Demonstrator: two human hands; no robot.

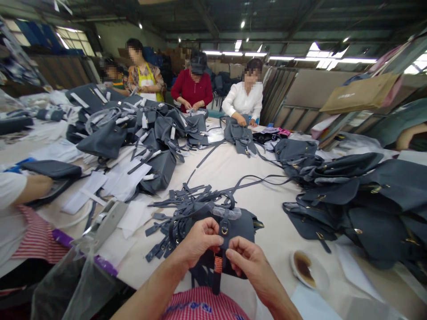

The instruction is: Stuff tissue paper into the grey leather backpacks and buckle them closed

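A dark blue-grey handbag (246, 227) lies on the table right before me. A narrow closure strap with a gold buckle (224, 231) runs down its front, and clear plastic wrap (227, 213) covers part of its handle. My left hand (204, 238) is closed in a pinch at the left edge of this strap. From the other side my right hand (243, 257) pinches at the strap's lower part; the fingertips partly hide what lies between them. Below the hands a dark strap end hangs toward my apron, with an orange-red band (218, 263) around it.
Several loose strap tabs (163, 238) are heaped left of the bag. A dish of brown liquid (304, 269) stands at right. Piles of handbags (376, 200) lie right and back left. Co-workers (245, 95) work across the table; an arm (33, 189) reaches in at left.
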